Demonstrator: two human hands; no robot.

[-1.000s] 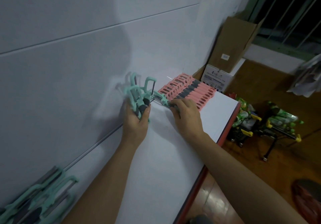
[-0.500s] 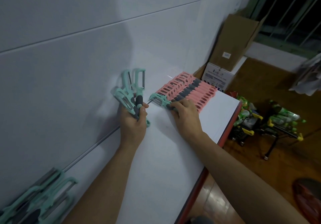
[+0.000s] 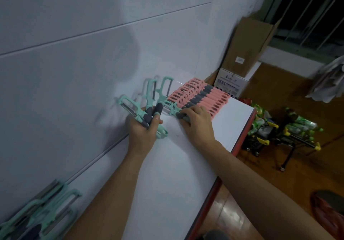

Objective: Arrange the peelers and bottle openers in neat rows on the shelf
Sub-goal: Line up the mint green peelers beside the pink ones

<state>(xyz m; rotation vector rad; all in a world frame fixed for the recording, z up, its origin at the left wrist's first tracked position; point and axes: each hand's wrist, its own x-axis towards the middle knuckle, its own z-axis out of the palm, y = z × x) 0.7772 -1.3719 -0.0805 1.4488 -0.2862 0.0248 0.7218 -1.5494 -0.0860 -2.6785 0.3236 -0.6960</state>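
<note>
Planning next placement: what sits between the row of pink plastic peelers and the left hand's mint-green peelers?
Head view: one mint-green plastic peeler, under the right hand.

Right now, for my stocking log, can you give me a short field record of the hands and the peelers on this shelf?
shelf: white, red front edge
left hand: grips fanned bunch of mint peelers, heads up
right hand: holds single mint peeler by its grey handle, laid beside pink row
pink row: neat, at the far end
mint pile: near end, against the wall
</note>
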